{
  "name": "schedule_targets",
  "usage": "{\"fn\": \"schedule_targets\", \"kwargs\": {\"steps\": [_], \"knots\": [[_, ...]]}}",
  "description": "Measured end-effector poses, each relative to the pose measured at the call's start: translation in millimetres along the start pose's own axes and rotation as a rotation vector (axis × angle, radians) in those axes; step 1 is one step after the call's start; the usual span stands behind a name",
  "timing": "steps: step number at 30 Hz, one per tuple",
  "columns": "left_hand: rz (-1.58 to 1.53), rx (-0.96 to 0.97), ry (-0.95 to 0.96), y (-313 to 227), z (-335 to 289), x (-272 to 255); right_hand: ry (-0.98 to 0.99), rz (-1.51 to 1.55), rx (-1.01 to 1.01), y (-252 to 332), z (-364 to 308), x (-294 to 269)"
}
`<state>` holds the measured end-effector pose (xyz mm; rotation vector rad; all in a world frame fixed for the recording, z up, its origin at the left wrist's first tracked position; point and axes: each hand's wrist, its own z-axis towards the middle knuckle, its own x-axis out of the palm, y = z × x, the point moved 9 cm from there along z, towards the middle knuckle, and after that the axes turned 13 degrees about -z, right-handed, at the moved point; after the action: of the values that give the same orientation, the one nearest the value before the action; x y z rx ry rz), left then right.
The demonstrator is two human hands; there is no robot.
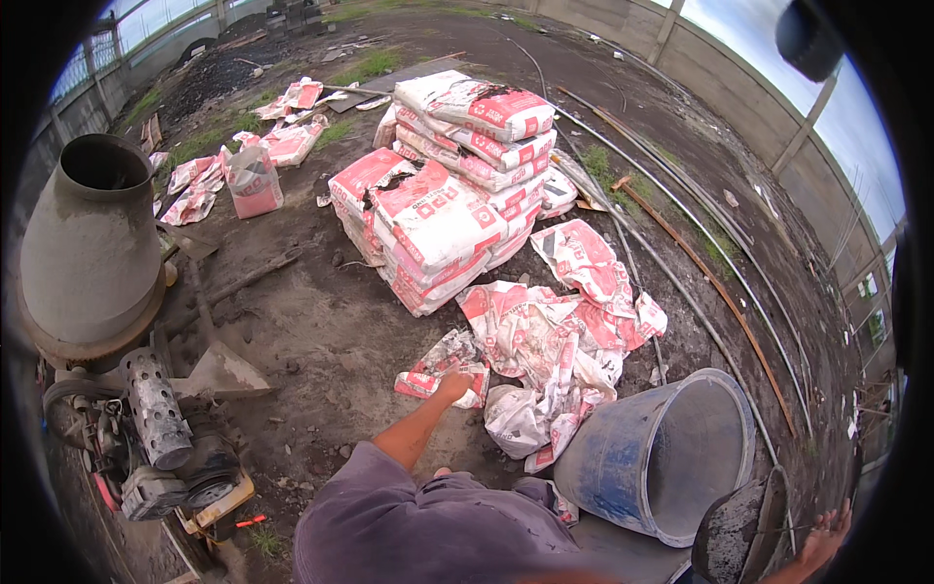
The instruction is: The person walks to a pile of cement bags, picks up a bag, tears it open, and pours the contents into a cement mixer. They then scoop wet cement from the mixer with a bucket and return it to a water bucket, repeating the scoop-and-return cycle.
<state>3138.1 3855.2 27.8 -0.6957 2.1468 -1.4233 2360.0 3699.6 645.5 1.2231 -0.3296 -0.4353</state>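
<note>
My left hand (453, 385) reaches forward from a purple sleeve, closed on a crumpled empty cement bag (420, 380) lying on the dirt. Just right of it spreads a heap of torn, empty red-and-white cement bags (530, 331). At the lower right edge my right hand (825, 533) is held out to the side, fingers apart, with nothing seen in it. Between that hand and a tilted blue tub (608, 453) is a dark, dirt-caked object (725, 535) whose kind I cannot make out. The tub's mouth faces right, showing a grey inside.
Full cement bags (438, 209) stand stacked ahead, some torn on top. A concrete mixer (92, 253) with its engine (161, 457) stands at left. More torn bags (292, 141) lie beyond. Long pipes (671, 195) and a wooden strip (715, 282) run along the right, before a wall (720, 68).
</note>
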Motion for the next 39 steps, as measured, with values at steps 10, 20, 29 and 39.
{"fn": "schedule_targets", "kwargs": {"steps": [10, 20, 29, 39], "knots": [[-0.273, 0.032, -0.023, -60.0, 39.5, -67.3, 0.883, 0.29, 0.156, -45.8, -173.3, 446.8], [-0.447, 0.015, 0.061, -151.9, 104.4, -172.7, 1.356, 0.473, 0.321, -54.1, -388.3, 812.1], [-1.017, 0.102, -0.196, -229.4, 167.4, -355.3, 1.792, 0.541, 0.286, 72.1, -653.0, 1026.0], [-1.234, 0.385, -0.444, -252.6, 153.3, -652.8, 2.066, 0.689, 0.209, 234.4, -956.6, 1128.9]]}}
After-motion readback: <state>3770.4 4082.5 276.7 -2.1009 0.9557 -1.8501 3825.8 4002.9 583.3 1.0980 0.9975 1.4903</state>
